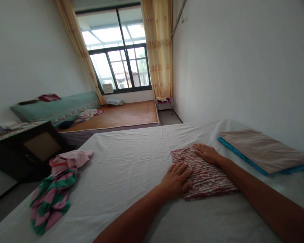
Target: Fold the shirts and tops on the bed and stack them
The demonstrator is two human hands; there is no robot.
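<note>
A folded garment with red and white streaks [207, 180] lies flat on the white sheet [121, 175]. My left hand [176, 180] rests palm down on its left edge, fingers spread. Farther up, my right hand [206, 153] lies flat across its far edge, fingers stretched out. Part of the cloth is hidden under my hands and right forearm. To the right sits a folded beige cloth [260, 146] on top of a bright blue one [253, 164]. A crumpled pink and green garment [55, 192] lies at the left.
Beyond the sheet stands a bed with a brown mat [131, 113], holding a few bundled cloths. A dark cabinet [35, 148] is at the left, a small stool [164, 100] near the window [119, 50]. A white wall [238, 67] runs along the right.
</note>
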